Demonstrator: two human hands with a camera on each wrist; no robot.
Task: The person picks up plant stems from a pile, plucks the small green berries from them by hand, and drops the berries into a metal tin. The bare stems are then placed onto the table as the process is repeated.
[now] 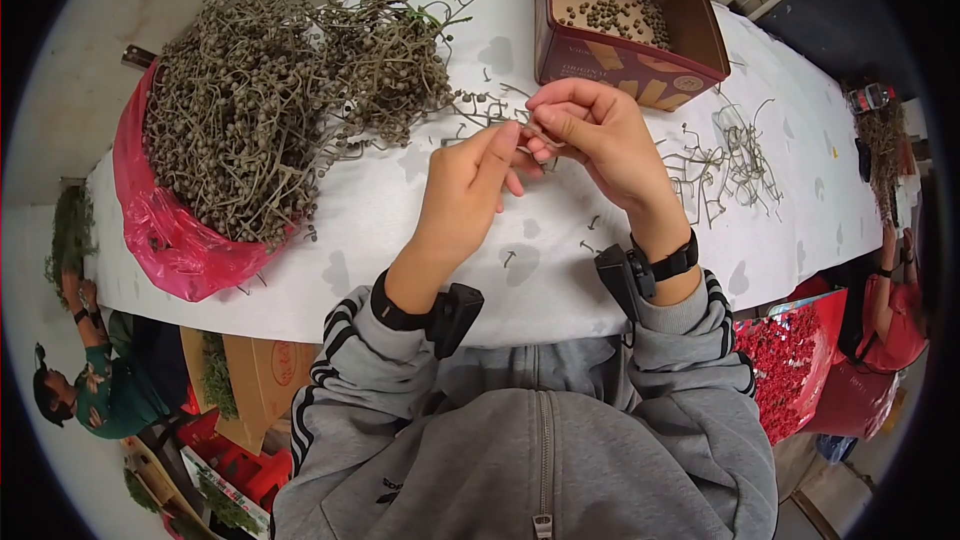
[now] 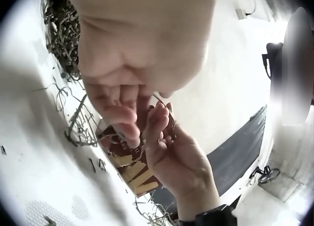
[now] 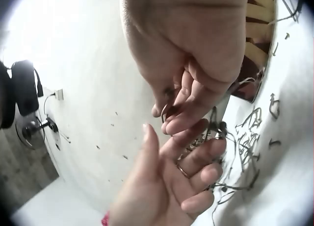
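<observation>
Thumb and fingertips of the right hand (image 1: 612, 145) (image 2: 177, 160) (image 3: 189, 49) pinch a thin curved stem (image 2: 171, 117) (image 3: 164, 111) above the white table. Close beside it is the left hand (image 1: 458, 190) (image 2: 140, 49) (image 3: 169, 174), palm turned up in the right wrist view, its thumb apart from its loosely bent fingers, a ring on one finger. Whether the left fingertips touch the stem is unclear. A large heap of dried stems with round heads (image 1: 240, 110) lies to the left, partly in a pink bag (image 1: 185, 250). Behind the hands, a tin box (image 1: 630, 65) holds small round heads (image 1: 612, 15).
Loose bare stems (image 1: 725, 165) lie right of the hands, and a few small bits (image 1: 510, 258) nearer the body. A cardboard box (image 1: 270, 380) stands below the table at left, a tray of red pieces (image 1: 785, 370) at right. Other people sit at both far sides.
</observation>
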